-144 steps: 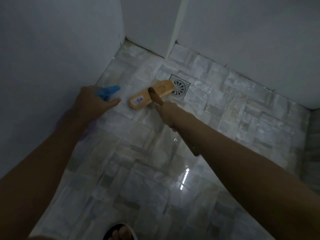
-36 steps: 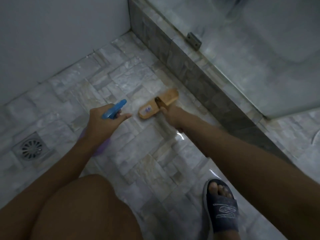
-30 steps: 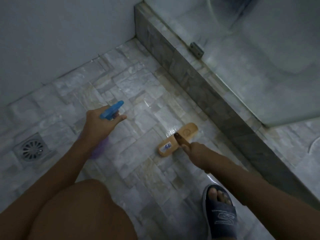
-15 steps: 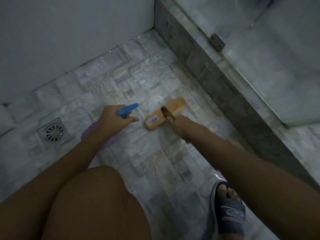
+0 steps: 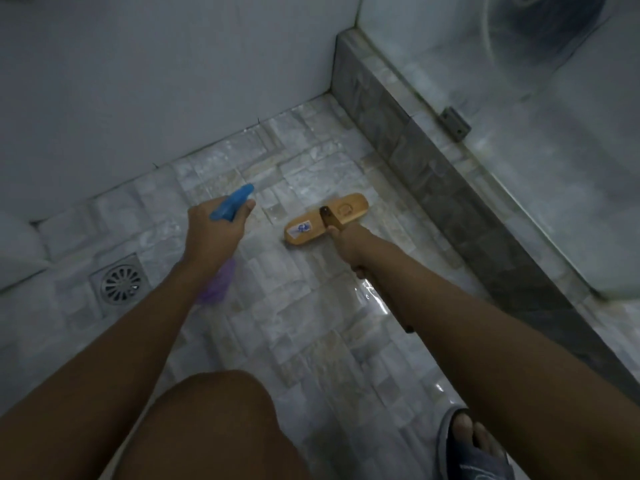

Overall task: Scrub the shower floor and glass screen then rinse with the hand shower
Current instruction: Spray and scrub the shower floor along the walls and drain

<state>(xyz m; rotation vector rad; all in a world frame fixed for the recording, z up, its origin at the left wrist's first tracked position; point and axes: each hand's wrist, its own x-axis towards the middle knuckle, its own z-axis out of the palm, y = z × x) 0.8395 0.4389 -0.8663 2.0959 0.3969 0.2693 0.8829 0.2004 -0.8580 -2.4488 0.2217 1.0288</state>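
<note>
A wooden scrub brush (image 5: 325,219) with a long dark handle lies head-down on the wet stone-tile shower floor (image 5: 311,323). My right hand (image 5: 349,244) grips its handle just behind the head. My left hand (image 5: 213,233) holds a spray bottle (image 5: 232,204) with a blue trigger head and a purple body that shows below my wrist. The bottle's nozzle points at the floor left of the brush. The glass screen (image 5: 536,150) stands on the grey stone kerb (image 5: 433,181) at the right.
A round metal floor drain (image 5: 120,285) sits at the left. White walls close the back and left. A metal hinge bracket (image 5: 455,124) holds the glass on the kerb. My bare knee (image 5: 207,427) and my foot in a dark slide sandal (image 5: 474,445) fill the bottom.
The brush was pushed toward the kerb, pulled back toward me, then pushed forward again in scrubbing strokes. The view turned from the drain corner to the kerb side. The spray bottle stayed in my left hand.
</note>
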